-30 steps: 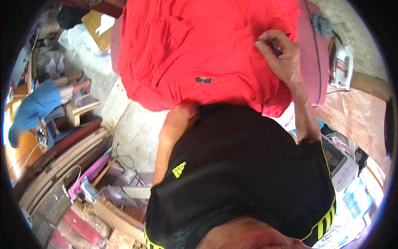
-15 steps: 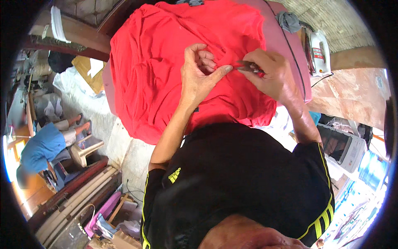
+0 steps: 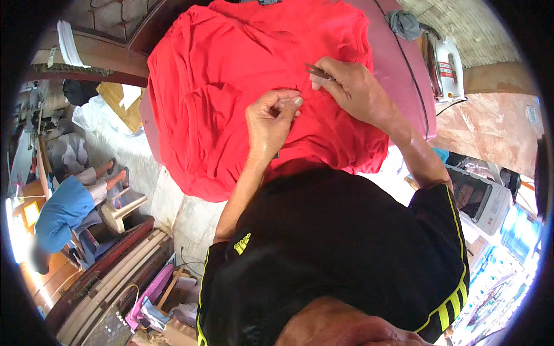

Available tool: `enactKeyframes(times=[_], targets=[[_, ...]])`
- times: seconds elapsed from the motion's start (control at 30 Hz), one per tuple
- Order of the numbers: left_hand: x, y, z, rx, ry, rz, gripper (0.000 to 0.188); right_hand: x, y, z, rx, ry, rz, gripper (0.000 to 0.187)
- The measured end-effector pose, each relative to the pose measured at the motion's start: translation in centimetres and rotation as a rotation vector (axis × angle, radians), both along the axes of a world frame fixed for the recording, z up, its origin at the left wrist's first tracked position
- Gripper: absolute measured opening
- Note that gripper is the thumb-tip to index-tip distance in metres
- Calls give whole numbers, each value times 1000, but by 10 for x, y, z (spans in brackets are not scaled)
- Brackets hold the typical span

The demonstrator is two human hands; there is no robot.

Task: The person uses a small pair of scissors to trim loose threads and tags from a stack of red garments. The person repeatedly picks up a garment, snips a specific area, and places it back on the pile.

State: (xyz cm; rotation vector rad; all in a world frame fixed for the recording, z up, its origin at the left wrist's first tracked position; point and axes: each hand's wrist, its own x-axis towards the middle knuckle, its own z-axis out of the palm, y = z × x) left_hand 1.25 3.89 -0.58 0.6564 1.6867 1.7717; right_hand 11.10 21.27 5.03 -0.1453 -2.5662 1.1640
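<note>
A large red garment [image 3: 219,115] lies rumpled across the pink padded table in front of me. My right hand [image 3: 351,86] is closed around small dark thread snips [image 3: 316,70], whose blades point left above the cloth. My left hand [image 3: 271,118] is over the middle of the garment, thumb and forefinger pinched together. Whatever is between those fingertips is too small to make out. The two hands are apart, the right one farther from me.
The pink table [image 3: 411,75] has a dark cord across its right side. A white-handled iron [image 3: 450,66] and a grey cloth [image 3: 403,25] are at the far right. At left, a person in blue [image 3: 63,207] is near a wooden stool [image 3: 122,210].
My right hand with the snips has moved away from the left hand, up and slightly left. My left hand has come down a little, its fingers more curled.
</note>
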Motion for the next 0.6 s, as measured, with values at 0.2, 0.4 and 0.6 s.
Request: enactKeyframes(times=[0.2, 0.4, 0.6], targets=[[-11, -26, -15, -105, 271, 121, 14, 2, -3, 10, 56, 53, 111, 23], [1, 1, 12, 2, 614, 163, 21, 2, 2, 7, 66, -20, 125, 22], [-9, -5, 8, -108, 651, 97, 7, 2, 3, 9, 139, -46, 171, 22]])
